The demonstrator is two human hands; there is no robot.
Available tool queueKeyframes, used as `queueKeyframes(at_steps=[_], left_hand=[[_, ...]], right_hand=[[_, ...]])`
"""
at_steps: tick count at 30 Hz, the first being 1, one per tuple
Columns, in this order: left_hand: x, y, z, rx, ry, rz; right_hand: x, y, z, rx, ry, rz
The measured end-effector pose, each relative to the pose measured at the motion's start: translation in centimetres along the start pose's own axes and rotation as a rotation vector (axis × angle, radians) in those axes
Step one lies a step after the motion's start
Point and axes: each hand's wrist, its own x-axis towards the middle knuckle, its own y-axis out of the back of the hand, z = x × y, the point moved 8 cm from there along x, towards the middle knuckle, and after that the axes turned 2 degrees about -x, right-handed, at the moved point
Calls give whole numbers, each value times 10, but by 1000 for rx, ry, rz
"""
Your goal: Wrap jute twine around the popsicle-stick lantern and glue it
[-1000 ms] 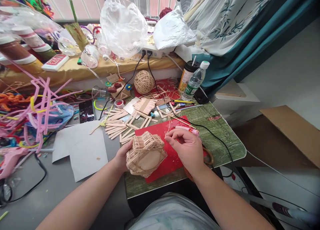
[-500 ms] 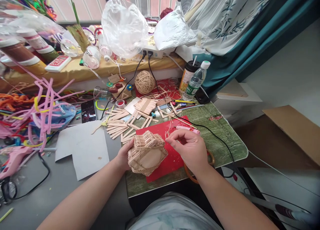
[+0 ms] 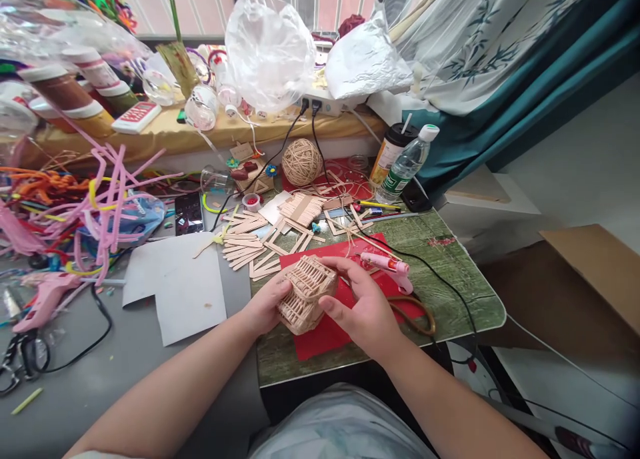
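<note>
Table: green wood-grain board, lower centre to right of the frame (image 3: 455,272)
Sheet: flat red rectangular sheet (image 3: 320,346), lower centre, on the table
Right hand: bare right hand (image 3: 373,316), lower centre; thumb and fingers apart, bent around the box's right side; firm clamp or light touch, cannot tell
Left hand: bare left hand (image 3: 265,306), fingers clamped on the box's left side
Box: tan, many-sided stick-and-twine box (image 3: 307,292), lower centre, between both hands, tilted, over the sheet
Gun: pink plastic glue gun (image 3: 393,266), right of centre
</note>
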Motion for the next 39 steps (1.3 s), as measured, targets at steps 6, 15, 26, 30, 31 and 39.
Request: queueKeyframes(at_steps=[6,15,26,30,31,39], left_hand=[[0,8,0,131,-79,53],[-1,6,19,344,-125,32],[-3,-2,66,694,-115,-34],[-4,0,74,793,-101,-89],[-3,2,73,798,-95,-93],[0,17,78,1018,-143,-59]], right_hand=[[-1,-3,0,-128,48,67],[-6,-3,-3,-92,168,-9],[-51,151,85,-305,39,629],[-36,152,122,-312,-214,359],[-32,151,124,-352,-250,319],[-13,154,110,-398,-277,255]])
